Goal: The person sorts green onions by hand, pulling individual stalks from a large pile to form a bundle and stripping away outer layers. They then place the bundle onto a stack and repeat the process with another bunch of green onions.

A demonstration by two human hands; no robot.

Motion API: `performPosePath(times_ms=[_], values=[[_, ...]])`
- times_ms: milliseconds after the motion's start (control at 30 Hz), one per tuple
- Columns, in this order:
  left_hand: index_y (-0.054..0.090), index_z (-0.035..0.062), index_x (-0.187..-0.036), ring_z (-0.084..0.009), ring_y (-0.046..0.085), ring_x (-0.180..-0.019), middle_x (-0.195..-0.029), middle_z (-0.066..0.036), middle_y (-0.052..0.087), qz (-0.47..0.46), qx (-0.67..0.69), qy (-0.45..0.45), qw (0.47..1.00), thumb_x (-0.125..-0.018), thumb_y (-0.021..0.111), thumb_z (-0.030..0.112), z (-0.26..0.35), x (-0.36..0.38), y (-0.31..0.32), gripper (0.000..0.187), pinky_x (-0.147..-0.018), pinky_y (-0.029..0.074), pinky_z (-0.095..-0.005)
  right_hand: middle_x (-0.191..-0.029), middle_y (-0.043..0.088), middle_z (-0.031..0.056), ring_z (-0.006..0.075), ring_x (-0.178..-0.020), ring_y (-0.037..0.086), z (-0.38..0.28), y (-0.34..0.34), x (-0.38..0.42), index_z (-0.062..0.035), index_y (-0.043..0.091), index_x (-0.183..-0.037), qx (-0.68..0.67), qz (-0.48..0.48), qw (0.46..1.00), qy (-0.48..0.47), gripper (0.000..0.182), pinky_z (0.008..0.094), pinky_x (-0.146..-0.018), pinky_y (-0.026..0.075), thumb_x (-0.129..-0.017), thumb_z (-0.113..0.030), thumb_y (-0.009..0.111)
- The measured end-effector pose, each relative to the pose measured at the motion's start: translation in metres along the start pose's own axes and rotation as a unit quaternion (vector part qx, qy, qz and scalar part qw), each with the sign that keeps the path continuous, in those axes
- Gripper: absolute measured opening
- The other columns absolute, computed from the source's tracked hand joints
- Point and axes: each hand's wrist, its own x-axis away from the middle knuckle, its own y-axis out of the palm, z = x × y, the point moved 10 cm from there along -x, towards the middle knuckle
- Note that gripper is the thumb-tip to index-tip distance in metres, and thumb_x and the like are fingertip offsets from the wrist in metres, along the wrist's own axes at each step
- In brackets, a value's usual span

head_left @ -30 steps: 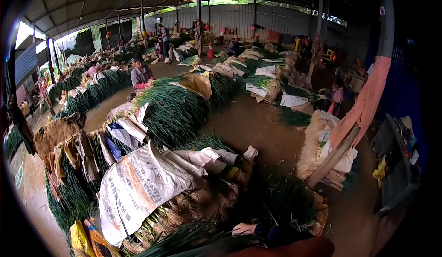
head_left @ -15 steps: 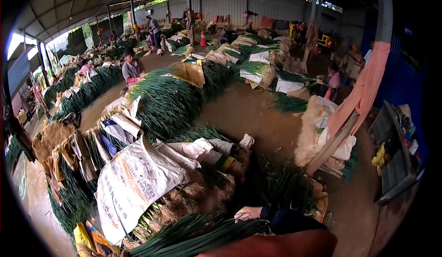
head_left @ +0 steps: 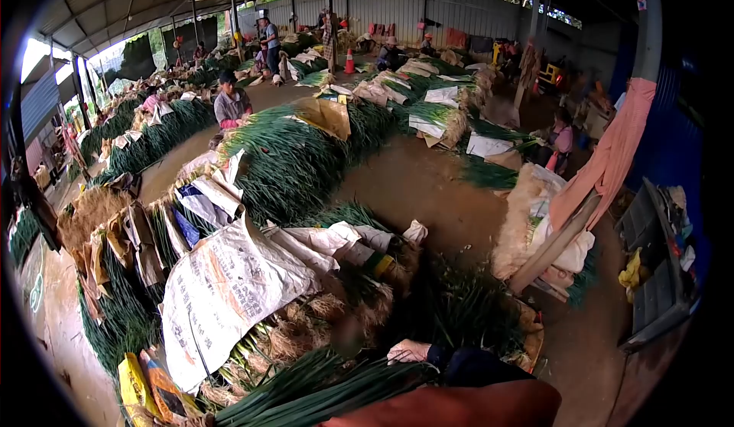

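Observation:
My right hand (head_left: 409, 351) shows at the lower middle, reaching in from a dark sleeve (head_left: 466, 366) on the right. Its fingers curl down at the near edge of a bunch of long green onions (head_left: 336, 387) and look closed on the leaves; the fingertips are partly hidden. The bunch slants across the bottom of the view, with a red-orange cloth (head_left: 459, 405) in front of it. Left of the hand lie piled onions with brown roots (head_left: 302, 331), partly under a printed white sack (head_left: 229, 289). My left hand is out of view.
Dark green onion leaves (head_left: 474, 312) lie just beyond my hand. A post wrapped in pink cloth (head_left: 612, 152) and a grey crate (head_left: 657, 274) stand at the right. Farther off, a person (head_left: 232, 106) works beside a large onion heap (head_left: 283, 159).
The view has turned slightly, so the background sits a little farther right and lower. My right hand stays by the onion leaves, with little visible movement.

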Motion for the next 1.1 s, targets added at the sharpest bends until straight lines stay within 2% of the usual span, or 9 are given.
performPosePath(times_ms=[200, 300, 500, 600, 733, 767, 833, 967, 1100], values=[[0.044, 0.0009, -0.117, -0.0401, 0.053, -0.087, -0.099, -0.028, 0.053, -0.021, -0.002, -0.005, 1.0, -0.077, 0.051, 0.009, -0.009, 0.028, 0.021, 0.042, -0.074, 0.044, -0.0456, -0.084, 0.062, 0.0077, 0.0033, -0.047, 0.042, 0.002, 0.016, 0.006, 0.0079, 0.054, -0.1, 0.006, 0.034, 0.999, 0.029, 0.026, 0.0167, -0.042, 0.032, -0.089, -0.013, 0.043], [0.046, 0.0012, -0.115, -0.0387, 0.054, -0.081, -0.093, -0.026, 0.055, -0.004, 0.005, -0.002, 1.0, -0.079, 0.05, 0.012, -0.004, 0.029, 0.007, 0.038, -0.071, 0.045, -0.0452, -0.076, 0.061, 0.0046, 0.0033, -0.046, 0.04, -0.007, 0.037, 0.008, 0.008, 0.055, -0.098, 0.004, -0.073, 0.997, -0.007, 0.025, 0.0169, -0.041, 0.03, -0.088, -0.012, 0.044], [0.048, 0.0019, -0.115, -0.0387, 0.055, -0.082, -0.093, -0.026, 0.055, 0.008, -0.125, 0.005, 0.992, -0.083, 0.048, 0.02, 0.002, 0.044, 0.008, 0.037, -0.071, 0.045, -0.0467, -0.069, 0.057, 0.0021, 0.0033, -0.044, 0.038, -0.012, 0.036, 0.002, 0.0075, 0.057, -0.09, 0.032, -0.019, 0.999, -0.037, 0.023, 0.0176, -0.04, 0.03, -0.088, -0.012, 0.044], [0.047, 0.0036, -0.117, -0.0388, 0.055, -0.087, -0.099, -0.028, 0.054, -0.099, -0.057, -0.044, 0.993, -0.083, 0.049, 0.023, -0.022, 0.074, 0.066, 0.04, -0.077, 0.045, -0.0472, -0.068, 0.056, 0.0019, 0.0041, -0.046, 0.04, -0.011, 0.045, 0.009, 0.0067, 0.057, -0.085, -0.063, -0.036, 0.997, 0.04, 0.023, 0.0168, -0.043, 0.031, -0.088, -0.011, 0.043], [0.044, 0.0051, -0.119, -0.0375, 0.054, -0.085, -0.098, -0.025, 0.055, -0.063, -0.023, -0.058, 0.996, -0.079, 0.054, 0.023, -0.021, 0.067, 0.044, 0.046, -0.075, 0.044, -0.0466, -0.068, 0.058, 0.0059, 0.0145, -0.058, 0.052, -0.012, 0.03, 0.004, 0.0017, 0.058, -0.078, -0.086, 0.071, 0.994, -0.02, 0.02, 0.0236, -0.053, 0.04, -0.084, -0.014, 0.047], [0.044, 0.0055, -0.12, -0.0371, 0.054, -0.085, -0.097, -0.025, 0.055, -0.057, -0.022, -0.057, 0.996, -0.077, 0.055, 0.023, -0.02, 0.063, 0.04, 0.047, -0.075, 0.044, -0.0465, -0.068, 0.059, 0.0062, 0.0155, -0.059, 0.052, -0.031, 0.033, 0.008, 0.0, 0.059, -0.077, 0.14, 0.086, 0.984, -0.075, 0.018, 0.0257, -0.054, 0.04, -0.082, -0.015, 0.05], [0.043, 0.0063, -0.121, -0.0364, 0.054, -0.084, -0.097, -0.023, 0.055, -0.048, -0.023, -0.058, 0.997, -0.075, 0.058, 0.023, -0.018, 0.063, 0.034, 0.051, -0.074, 0.044, -0.0462, -0.068, 0.06, 0.0069, 0.0176, -0.062, 0.054, -0.064, 0.06, 0.019, -0.0033, 0.06, -0.076, 0.555, 0.098, 0.81, -0.164, 0.015, 0.0299, -0.057, 0.041, -0.078, -0.017, 0.054], [0.041, 0.0079, -0.122, -0.0351, 0.053, -0.082, -0.095, -0.02, 0.056, -0.034, -0.034, -0.052, 0.998, -0.07, 0.062, 0.023, -0.016, 0.066, 0.028, 0.059, -0.073, 0.043, -0.0457, -0.066, 0.061, 0.0057, 0.0156, -0.06, 0.055, -0.092, 0.047, 0.04, -0.0016, 0.061, -0.068, 0.16, 0.252, 0.929, -0.218, 0.005, 0.0304, -0.058, 0.043, -0.068, -0.006, 0.057], [0.038, 0.0095, -0.124, -0.0337, 0.053, -0.081, -0.094, -0.017, 0.056, -0.015, -0.06, -0.039, 0.997, -0.066, 0.067, 0.023, -0.021, 0.076, 0.032, 0.067, -0.071, 0.043, -0.0451, -0.061, 0.06, 0.0042, 0.0144, -0.059, 0.054, -0.123, -0.002, 0.093, -0.0003, 0.061, -0.058, 0.051, 0.447, 0.862, -0.235, 0.006, 0.0265, -0.059, 0.041, -0.063, 0.001, 0.057]])
